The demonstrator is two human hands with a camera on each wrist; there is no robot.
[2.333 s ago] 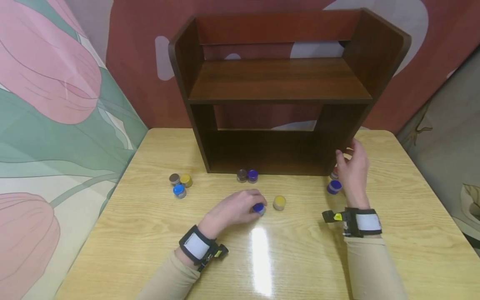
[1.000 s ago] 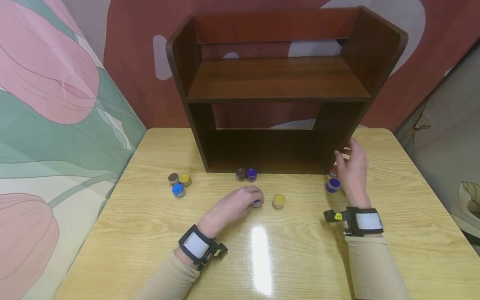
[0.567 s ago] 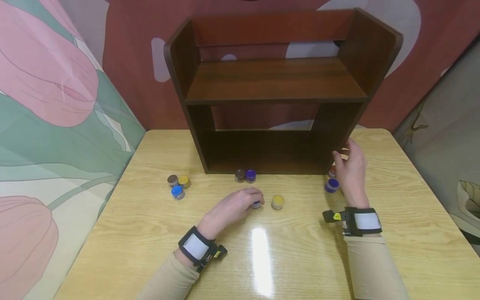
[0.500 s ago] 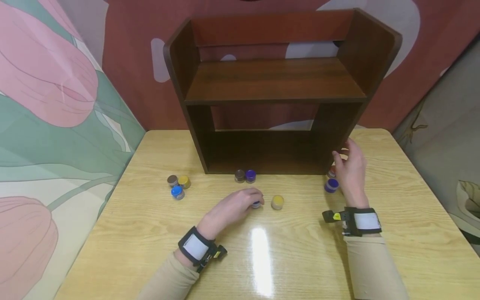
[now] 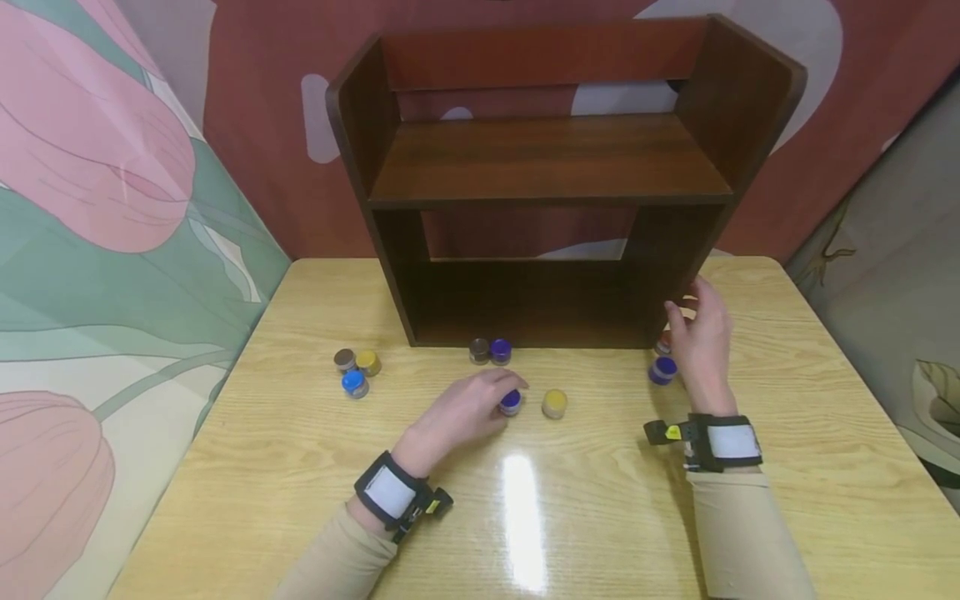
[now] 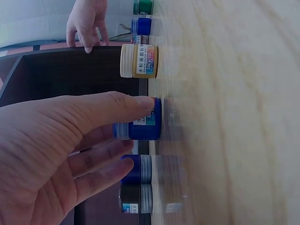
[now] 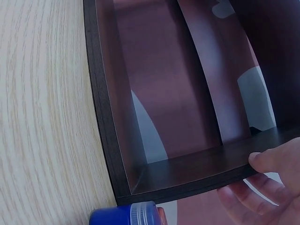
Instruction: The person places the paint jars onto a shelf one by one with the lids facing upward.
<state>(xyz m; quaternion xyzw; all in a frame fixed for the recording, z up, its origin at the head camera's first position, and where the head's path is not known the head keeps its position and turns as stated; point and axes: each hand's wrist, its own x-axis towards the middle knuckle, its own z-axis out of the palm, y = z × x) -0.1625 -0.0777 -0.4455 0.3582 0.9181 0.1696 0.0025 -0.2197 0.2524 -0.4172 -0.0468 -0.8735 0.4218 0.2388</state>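
Since the frame half a second ago, the left hand (image 5: 463,412) has shifted slightly, and we now see the lid of the blue jar (image 5: 510,403) that the fingers mostly hid. At the left of the frame, a light-blue jar (image 5: 355,384), a grey-brown jar (image 5: 345,359) and a mustard jar (image 5: 368,362) sit close together, out of harm's way unless a sleeve sweeps back across them. Right of them, below centre, the left thumb and forefinger curve round the upright blue jar; how firmly they press, we cannot tell. In the left wrist view the other fingers are spread, their tips near the violet jar (image 5: 500,352), so a careless curl could push it into the dark-brown jar (image 5: 478,351). We would also watch the pale-yellow jar (image 5: 555,403) just to the right: a slide that way could knock it. At right of centre, the right hand (image 5: 702,346) pinches the side panel of the shelf (image 5: 551,158) between thumb and fingers. A tug there could skew the shelf, and its foot might shove the red jar (image 5: 664,341) into the indigo jar (image 5: 663,372)
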